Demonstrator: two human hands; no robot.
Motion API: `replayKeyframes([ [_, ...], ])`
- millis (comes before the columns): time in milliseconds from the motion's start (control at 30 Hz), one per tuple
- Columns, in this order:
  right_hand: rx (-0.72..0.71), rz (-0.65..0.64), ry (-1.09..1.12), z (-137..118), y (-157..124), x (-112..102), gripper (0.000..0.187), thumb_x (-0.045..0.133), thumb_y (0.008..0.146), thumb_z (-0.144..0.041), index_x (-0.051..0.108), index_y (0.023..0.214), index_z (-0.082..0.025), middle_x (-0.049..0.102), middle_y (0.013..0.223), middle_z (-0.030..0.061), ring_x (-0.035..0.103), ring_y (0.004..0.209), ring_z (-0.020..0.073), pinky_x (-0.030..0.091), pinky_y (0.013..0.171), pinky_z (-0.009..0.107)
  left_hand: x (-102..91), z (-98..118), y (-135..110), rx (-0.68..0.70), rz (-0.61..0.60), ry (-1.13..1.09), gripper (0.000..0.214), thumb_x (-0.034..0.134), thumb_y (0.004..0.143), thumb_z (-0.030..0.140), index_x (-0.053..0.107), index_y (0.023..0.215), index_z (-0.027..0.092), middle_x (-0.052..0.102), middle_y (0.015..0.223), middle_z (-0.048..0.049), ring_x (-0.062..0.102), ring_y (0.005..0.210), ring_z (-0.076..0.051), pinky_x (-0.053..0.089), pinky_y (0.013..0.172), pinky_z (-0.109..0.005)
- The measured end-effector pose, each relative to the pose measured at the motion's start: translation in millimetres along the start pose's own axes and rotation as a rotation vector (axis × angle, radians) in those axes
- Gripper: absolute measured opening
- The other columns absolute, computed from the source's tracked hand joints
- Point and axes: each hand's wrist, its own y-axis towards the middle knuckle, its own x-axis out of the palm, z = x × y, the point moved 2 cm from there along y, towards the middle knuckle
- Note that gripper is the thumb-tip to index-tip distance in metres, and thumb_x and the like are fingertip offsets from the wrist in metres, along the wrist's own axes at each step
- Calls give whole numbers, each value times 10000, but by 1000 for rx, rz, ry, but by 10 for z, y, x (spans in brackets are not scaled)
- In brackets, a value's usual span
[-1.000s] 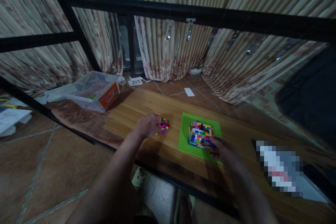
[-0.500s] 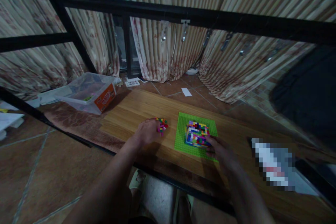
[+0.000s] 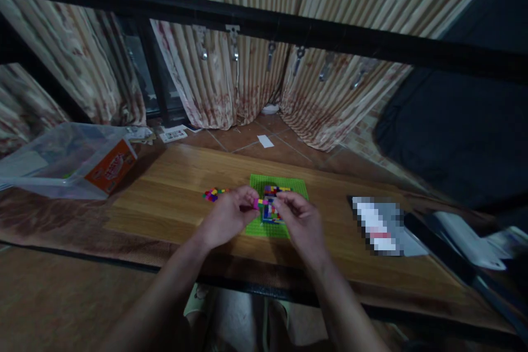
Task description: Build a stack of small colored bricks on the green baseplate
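Both hands meet above the green baseplate (image 3: 297, 192). My left hand (image 3: 229, 217) is closed, its fingertips pinching the magenta end of a short row of toy bricks (image 3: 262, 203) with green and yellow in it. At the other end of that row, my right hand (image 3: 304, 223) is closed too, thumb and forefinger pressed together. Behind the fingers, on the baseplate, stands a multicoloured brick structure (image 3: 272, 216), partly hidden by the hands. Left of my left hand lies a small pile of loose bricks (image 3: 212, 194).
A clear plastic bin (image 3: 78, 184) with an orange label stands at the left of the wooden tabletop (image 3: 165, 198). On the right lie a blurred-out packet (image 3: 377, 225) and a white object (image 3: 466, 239). A dark metal bar (image 3: 264, 27) crosses in front of the curtains.
My left hand has come right from the loose pile with bricks in its fingers. My right hand has left the structure's side and met it above the baseplate. The view has swung right.
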Motion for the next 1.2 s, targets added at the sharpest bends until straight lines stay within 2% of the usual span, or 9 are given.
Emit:
replayKeyframes([
  [200,40,-41,30,44,5,-2,158,673,764,-348,711,812,-203,668,716,-5,573,659,131,449,619,248,158,36,33,35,54,-89,144,655,736,147,548,829,172,596,759,18,584,725,-110,461,708,-242],
  [400,66,-63,80,77,21,-41,139,656,790,-343,699,820,-214,627,685,-29,504,601,102,400,579,227,228,20,78,-5,27,-294,177,702,736,247,605,844,146,622,780,-2,570,714,-109,453,695,-239],
  [533,45,-117,86,41,12,-31,119,645,805,-325,688,794,-214,618,677,-31,504,612,104,394,599,232,248,5,87,-13,31,-298,145,686,752,266,632,776,134,602,713,3,538,669,-101,426,652,-224],
  [700,58,-164,105,28,7,-43,123,639,815,-328,679,781,-217,558,626,-45,459,593,98,368,588,231,266,32,74,-19,17,-308,146,666,773,268,645,801,127,623,730,-13,551,692,-112,430,675,-236],
  [800,72,-184,113,45,11,-63,137,649,805,-344,683,789,-212,573,660,-35,465,610,103,370,600,240,271,43,72,-26,7,-331,156,675,766,277,641,788,127,619,721,-10,546,688,-110,425,678,-237],
  [1100,140,-160,114,55,33,-156,186,693,747,-384,708,804,-207,581,623,-28,490,582,115,406,590,261,270,4,93,-68,-36,-393,222,702,723,335,632,790,137,600,697,5,537,665,-110,419,671,-249],
  [1200,97,-82,29,45,73,-262,181,703,732,-375,721,801,-210,627,647,-16,533,613,132,438,625,280,179,12,114,-66,69,-331,198,685,731,325,631,779,141,587,673,12,524,645,-104,405,652,-240],
])
